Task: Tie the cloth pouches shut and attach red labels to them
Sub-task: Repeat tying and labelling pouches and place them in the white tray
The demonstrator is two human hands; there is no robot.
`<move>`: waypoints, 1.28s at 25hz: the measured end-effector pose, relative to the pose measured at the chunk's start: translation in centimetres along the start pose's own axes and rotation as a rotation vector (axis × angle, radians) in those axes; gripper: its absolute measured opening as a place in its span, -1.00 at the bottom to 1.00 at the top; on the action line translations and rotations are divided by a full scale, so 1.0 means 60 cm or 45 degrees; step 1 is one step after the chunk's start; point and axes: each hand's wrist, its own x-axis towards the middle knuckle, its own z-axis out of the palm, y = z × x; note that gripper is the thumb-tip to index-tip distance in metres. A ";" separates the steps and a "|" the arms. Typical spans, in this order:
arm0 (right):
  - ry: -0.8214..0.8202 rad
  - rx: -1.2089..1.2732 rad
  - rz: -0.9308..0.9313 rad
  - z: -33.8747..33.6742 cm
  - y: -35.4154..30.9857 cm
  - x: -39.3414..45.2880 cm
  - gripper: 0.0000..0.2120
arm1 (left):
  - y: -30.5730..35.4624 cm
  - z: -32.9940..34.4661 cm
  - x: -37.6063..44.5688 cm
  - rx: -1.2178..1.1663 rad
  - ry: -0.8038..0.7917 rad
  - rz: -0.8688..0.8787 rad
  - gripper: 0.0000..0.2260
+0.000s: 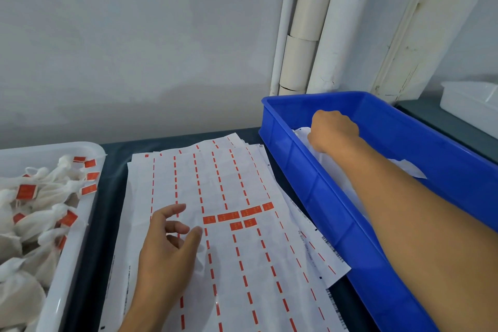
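My right hand (pixel 332 129) reaches into the blue crate (pixel 318 197) at the right, its fingers curled down into white cloth pouches (pixel 303 133); what they grip is hidden. My left hand (pixel 168 248) hovers over the label sheets (pixel 229 264) in the middle, fingers loosely bent, holding nothing. A few red labels (pixel 237 215) remain stuck on the top sheet just right of that hand. The white tray (pixel 70 250) at the left holds several tied pouches (pixel 40 191) with red labels on them.
A dark table (pixel 113 170) carries everything. White pipes (pixel 304 21) run up the wall behind the blue crate. Another white tray (pixel 469 100) sits at the far right on a ledge.
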 end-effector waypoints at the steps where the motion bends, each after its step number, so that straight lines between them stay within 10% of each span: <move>1: -0.013 0.031 -0.003 0.000 0.002 0.003 -0.80 | 0.000 0.000 0.000 0.000 0.001 0.001 -0.56; 7: -0.103 0.233 0.018 -0.006 0.018 0.013 -0.64 | -0.002 0.000 0.001 0.009 0.008 -0.005 -0.58; 20: 0.517 0.735 -0.388 -0.173 -0.089 -0.093 -0.77 | 0.016 -0.007 -0.016 -0.149 0.037 0.150 -0.72; 27: -0.312 1.249 -0.668 -0.043 -0.181 -0.219 -0.80 | 0.033 -0.028 -0.029 -0.458 0.009 0.326 -0.65; 32: -0.518 1.430 -0.689 0.059 -0.186 -0.262 -0.86 | 0.021 -0.022 -0.023 -0.506 -0.062 0.281 -0.60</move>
